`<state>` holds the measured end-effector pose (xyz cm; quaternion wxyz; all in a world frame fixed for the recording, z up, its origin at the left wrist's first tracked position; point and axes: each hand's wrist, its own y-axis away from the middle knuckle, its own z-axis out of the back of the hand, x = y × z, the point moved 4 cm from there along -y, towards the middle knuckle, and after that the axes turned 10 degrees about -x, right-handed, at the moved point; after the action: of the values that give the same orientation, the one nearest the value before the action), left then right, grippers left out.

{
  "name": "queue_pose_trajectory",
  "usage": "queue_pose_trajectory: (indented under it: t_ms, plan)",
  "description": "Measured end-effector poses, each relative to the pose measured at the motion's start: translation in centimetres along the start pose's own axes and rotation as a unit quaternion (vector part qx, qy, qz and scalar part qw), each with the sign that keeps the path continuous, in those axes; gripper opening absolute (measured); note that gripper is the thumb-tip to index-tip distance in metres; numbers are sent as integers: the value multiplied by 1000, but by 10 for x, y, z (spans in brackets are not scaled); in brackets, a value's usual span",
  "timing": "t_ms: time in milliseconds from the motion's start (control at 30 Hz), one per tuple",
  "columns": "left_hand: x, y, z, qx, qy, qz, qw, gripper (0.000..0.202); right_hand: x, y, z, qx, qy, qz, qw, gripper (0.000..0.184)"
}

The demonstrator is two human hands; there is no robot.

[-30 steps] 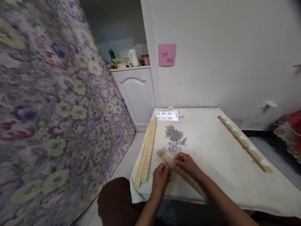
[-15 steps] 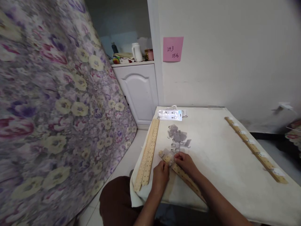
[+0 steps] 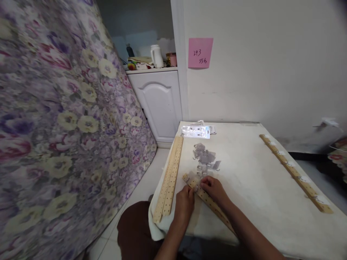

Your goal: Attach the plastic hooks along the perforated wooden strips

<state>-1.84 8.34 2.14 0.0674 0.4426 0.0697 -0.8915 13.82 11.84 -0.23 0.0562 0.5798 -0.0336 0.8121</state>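
Observation:
A perforated wooden strip point(image 3: 209, 201) lies slantwise at the table's near side, between my hands. My left hand point(image 3: 185, 203) is closed on its left edge, near the far end. From the other side my right hand point(image 3: 216, 188) pinches a clear-backed hook point(image 3: 197, 186) against the strip; the fingertips partly cover it. Another clear-backed hook point(image 3: 187, 178) sits at the strip's far end. Just beyond my hands, a loose pile of clear-backed metal hooks point(image 3: 205, 157) spreads over the cloth.
Two more perforated strips point(image 3: 169, 177) lie along the table's left edge. A strip fitted with several hooks point(image 3: 294, 171) lies along the right edge. Packaged hooks point(image 3: 195, 132) rest at the back. A floral curtain point(image 3: 67, 137) hangs on the left.
My hands keep nearly the same place and grip on the strip and hook. The view has shifted slightly.

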Motion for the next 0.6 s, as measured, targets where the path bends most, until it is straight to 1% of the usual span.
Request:
queue_pose_trajectory:
  t_ms: [600]
  plan:
    - [1,-3,0,14,18,6,1000,27,-2,0,0,-12,6,-12,1000,12]
